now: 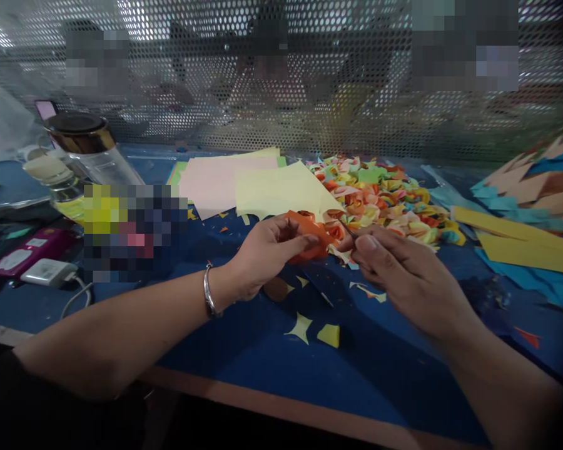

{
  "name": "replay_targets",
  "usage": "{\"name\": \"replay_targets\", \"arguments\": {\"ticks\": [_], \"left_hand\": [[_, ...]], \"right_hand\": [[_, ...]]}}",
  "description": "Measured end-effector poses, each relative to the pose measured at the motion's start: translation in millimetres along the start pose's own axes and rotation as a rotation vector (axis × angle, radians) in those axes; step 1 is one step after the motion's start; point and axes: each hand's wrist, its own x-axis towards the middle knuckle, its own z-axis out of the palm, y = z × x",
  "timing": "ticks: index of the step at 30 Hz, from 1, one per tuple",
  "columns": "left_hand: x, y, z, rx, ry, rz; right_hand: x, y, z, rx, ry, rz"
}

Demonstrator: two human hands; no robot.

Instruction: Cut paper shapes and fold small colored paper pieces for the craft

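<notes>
My left hand, with a silver bangle at the wrist, pinches a piece of orange paper between thumb and fingers. The paper is bent, with a curled part on its right side. Close by on the right, my right hand is closed in a pinch. A thin dark thing shows at its fingertips, too small to name. Below the hands lie paper offcuts, among them a pale four-pointed scrap and a yellow scrap. Just behind is a heap of curled coloured paper pieces.
Pale paper sheets lie at the back. Yellow strips and a folded-paper stack are at the right. On the left stand a glass bottle, a purple box and a white charger. A perforated metal screen borders the table.
</notes>
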Motion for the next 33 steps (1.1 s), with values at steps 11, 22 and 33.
{"name": "replay_targets", "arguments": {"ticks": [11,22,33], "left_hand": [[-0.7,-0.1,-3.0,-0.036,-0.01,0.033],[-2.0,1.3,-1.3,-0.111,-0.095,0.021],[-5.1,5.9,-0.7,-0.076,-0.118,-0.004]], "right_hand": [[-1.3,-4.2,-1.7,-0.144,-0.07,-0.006],[-1.5,-5.2,-3.0,-0.241,-0.085,-0.041],[-2.7,-3.1,-4.2,-0.281,-0.089,-0.04]]}}
